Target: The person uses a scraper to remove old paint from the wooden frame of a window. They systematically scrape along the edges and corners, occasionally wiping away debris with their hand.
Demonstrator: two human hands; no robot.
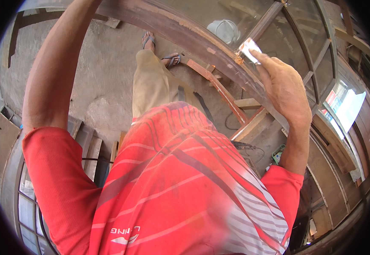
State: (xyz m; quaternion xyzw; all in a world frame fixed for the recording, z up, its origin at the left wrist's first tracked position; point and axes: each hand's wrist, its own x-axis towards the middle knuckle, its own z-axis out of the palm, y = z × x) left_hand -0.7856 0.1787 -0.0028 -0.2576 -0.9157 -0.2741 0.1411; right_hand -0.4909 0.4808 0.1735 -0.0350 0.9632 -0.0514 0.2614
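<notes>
My right hand (282,81) grips a small flat white piece (249,50), perhaps a filler applicator or folded sandpaper, with orange-brown smears on it. Its edge is at the joint between a curved-looking brown wooden frame rail (204,44) and a narrower glazing bar (265,20). Orange-brown paste-like patches show along the rail near the piece. Glass panes lie between the bars. My left arm reaches up past the top edge of the picture, so my left hand is out of view.
A whitish bucket (224,31) shows behind the glass. Reddish wooden trestle pieces (218,87) stand under the rail. Wooden boards and panels (331,146) lean at the right, more boards (87,146) at the left. A green tray (278,153) lies low beside my right arm.
</notes>
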